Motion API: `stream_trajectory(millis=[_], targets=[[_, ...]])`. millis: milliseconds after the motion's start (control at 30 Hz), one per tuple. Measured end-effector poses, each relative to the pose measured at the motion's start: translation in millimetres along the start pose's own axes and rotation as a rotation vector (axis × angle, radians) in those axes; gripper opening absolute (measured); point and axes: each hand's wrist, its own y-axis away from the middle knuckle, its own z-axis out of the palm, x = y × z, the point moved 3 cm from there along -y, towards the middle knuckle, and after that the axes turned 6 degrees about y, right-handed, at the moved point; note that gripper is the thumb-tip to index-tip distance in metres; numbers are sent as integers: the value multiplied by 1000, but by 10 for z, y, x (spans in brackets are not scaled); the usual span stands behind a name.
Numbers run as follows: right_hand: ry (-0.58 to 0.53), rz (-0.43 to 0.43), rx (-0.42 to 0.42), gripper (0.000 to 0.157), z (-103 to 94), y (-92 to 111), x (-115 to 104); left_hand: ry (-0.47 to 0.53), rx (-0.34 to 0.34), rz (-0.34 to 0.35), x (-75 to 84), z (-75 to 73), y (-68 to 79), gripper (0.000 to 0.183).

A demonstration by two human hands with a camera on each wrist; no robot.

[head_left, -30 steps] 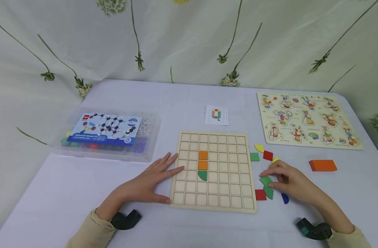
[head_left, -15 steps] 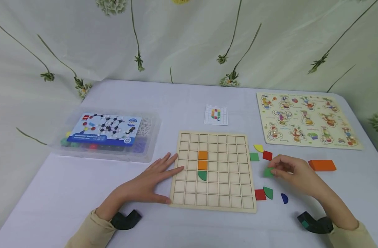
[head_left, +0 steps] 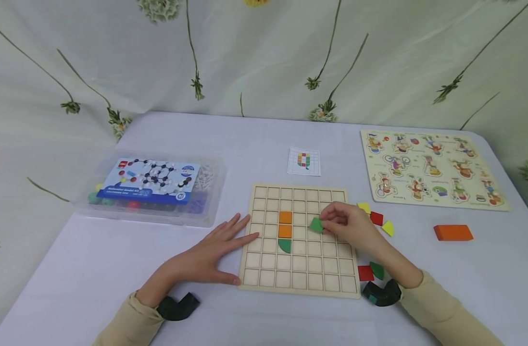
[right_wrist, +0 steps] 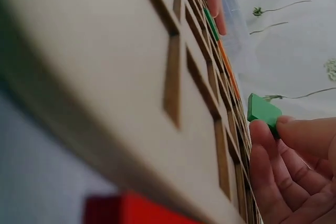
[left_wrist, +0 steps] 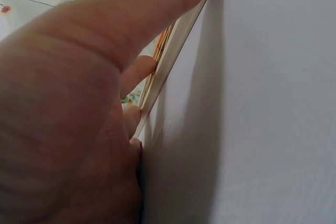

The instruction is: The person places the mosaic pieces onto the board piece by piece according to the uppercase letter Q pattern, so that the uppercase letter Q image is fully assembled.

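Brought over the board (head_left: pixel 299 248), the green tile (head_left: pixel 315 225) — right hand (head_left: pixel 349 225) pinching it, left hand (head_left: pixel 207 255) with fingers spread — likely needs squaring up for placing.

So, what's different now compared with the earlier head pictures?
The right grip has moved leftward, from beside the grid board to above it, carrying the green square it already held; nothing has been let go. Unchanged: the left grip rests at the board's left edge, and the two orange squares and green quarter-circle keep their cells.
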Motion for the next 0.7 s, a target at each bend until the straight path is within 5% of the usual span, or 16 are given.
stream_trajectory(millis=[333, 700], targets=[[167, -83, -6, 9, 60, -26, 1, -3, -7, 4, 6, -1, -10, 92], [214, -100, -27, 8, 70, -2, -2, -5, 1, 15, -1, 1, -8, 92]])
